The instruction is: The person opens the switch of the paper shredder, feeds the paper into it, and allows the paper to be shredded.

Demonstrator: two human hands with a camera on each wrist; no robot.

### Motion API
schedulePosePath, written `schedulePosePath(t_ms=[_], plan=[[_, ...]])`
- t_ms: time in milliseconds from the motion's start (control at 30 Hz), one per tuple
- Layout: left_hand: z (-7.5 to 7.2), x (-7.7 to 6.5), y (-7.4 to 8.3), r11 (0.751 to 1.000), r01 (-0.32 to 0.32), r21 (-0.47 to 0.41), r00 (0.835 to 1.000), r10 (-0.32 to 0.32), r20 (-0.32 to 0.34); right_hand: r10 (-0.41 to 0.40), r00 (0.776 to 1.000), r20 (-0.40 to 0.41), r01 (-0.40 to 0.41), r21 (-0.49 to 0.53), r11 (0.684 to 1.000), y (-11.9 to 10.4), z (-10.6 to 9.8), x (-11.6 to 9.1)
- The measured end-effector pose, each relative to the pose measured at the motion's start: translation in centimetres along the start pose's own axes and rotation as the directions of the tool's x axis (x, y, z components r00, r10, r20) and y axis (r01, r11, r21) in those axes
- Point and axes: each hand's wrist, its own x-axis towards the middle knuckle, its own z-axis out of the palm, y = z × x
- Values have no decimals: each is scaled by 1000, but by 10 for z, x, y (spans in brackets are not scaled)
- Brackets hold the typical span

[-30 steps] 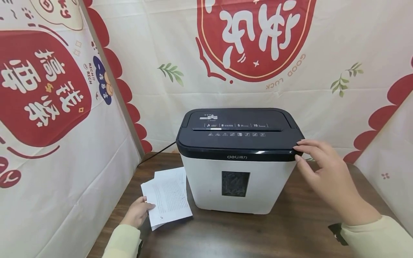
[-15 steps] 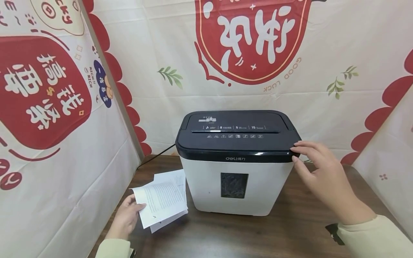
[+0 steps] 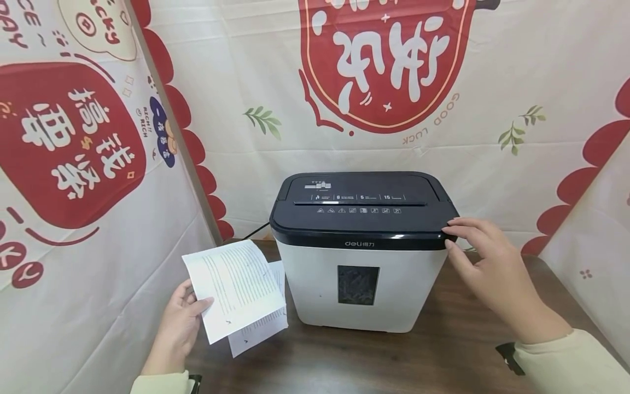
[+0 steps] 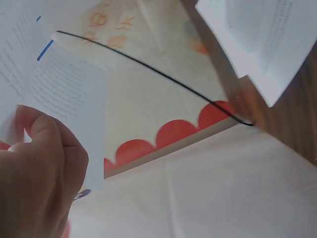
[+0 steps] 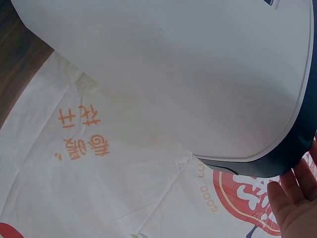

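A printed sheet of paper is pinched at its left edge by my left hand, thumb on top. It bows upward over more printed paper lying on the table beside the shredder. In the left wrist view, blue pen strokes show on the held sheet. A paper shredder, white with a black lid, stands in the middle of the head view. The fingertips of my right hand touch the lid's front right corner, thumb just below; the right wrist view shows this hand with fingers extended.
A black power cord runs from behind the shredder to the left. Printed cloth walls enclose the brown wooden table at the back and both sides.
My left hand has lifted the top sheet off the other paper, moving it left and up. My right hand stays at the shredder's corner.
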Motion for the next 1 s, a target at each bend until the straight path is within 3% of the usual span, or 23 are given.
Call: schedulePosePath(t_ms=[167,333,667,933,1000], plan=[[-3,-12,13,997,-59,-59,998,58,-9,-18,1000,-4,18,7,1000,1,1,-2],[-3,-23,21,979,-156,-128,987,158,4,-16,1000,-7,16,6,1000,2,1,-3],[10,-43,40,930,-311,-196,943,327,57,-29,999,-15,29,10,1000,-5,-1,-1],[27,-57,53,865,-402,-299,890,446,93,-90,995,-36,94,103,990,-23,1,0],[33,-60,56,868,-407,-284,888,449,102,-114,993,-29,117,131,984,-28,3,1]])
